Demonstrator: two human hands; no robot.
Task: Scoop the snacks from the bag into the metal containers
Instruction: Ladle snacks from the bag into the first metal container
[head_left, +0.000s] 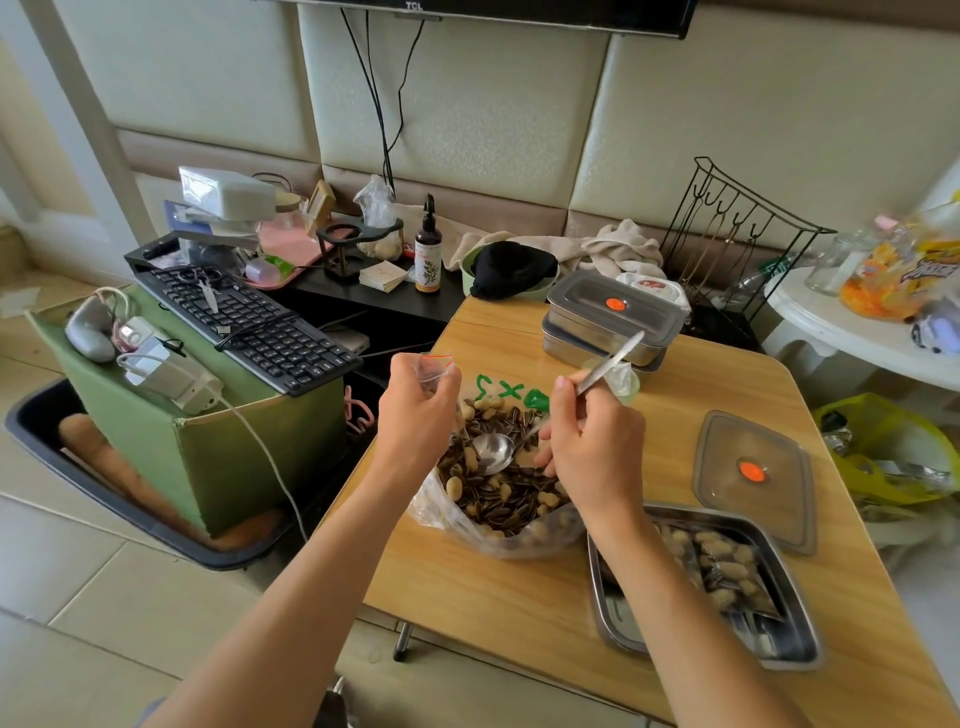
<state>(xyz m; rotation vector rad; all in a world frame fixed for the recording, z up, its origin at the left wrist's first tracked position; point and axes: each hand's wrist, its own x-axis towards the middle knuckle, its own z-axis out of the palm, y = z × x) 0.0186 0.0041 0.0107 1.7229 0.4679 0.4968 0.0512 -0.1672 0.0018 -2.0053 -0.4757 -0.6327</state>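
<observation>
Pinching the bag (441, 519) at its rim is the left hand (415, 410) (the right hand (592, 447) grips the spoon (493, 452)).

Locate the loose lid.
In the head view, the lid lies flat on the table at right, just beyond the open metal container, right of the right hand.

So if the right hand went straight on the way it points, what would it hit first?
Probably the seeds and peanuts in the bag; the spoon in the right hand aims down-left at them, though depth is unclear.
</observation>
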